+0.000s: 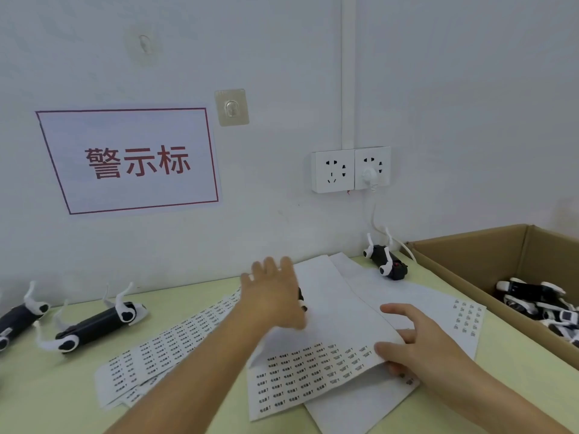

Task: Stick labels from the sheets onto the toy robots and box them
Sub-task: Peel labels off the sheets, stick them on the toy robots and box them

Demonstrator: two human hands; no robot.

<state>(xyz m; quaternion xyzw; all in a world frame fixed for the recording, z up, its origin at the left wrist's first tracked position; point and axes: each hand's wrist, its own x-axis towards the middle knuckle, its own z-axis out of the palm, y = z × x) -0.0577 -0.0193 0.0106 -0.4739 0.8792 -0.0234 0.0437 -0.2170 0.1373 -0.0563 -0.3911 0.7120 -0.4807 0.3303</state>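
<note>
Right hand (419, 336) grip holds label sheet (313, 371) — left hand (272, 296) wide — green table (47, 386).

L hand (272, 299) open over toy robot (301, 300); R hand (416, 336) pinches label sheet (316, 368) edge.

Bright, even, cool light fills the scene — no glare, and shadows stay faint and soft on the wall (282, 57) and the table (47, 386). The left hand (275, 296) is smeared by motion blur, worst at its fingertips; the right hand (416, 336) looks sharper. Wide-angle distortion bends straight lines far out from the fingers — the wall sign (131, 161) leans. Overall detail is soft, slightly compressed.
</note>
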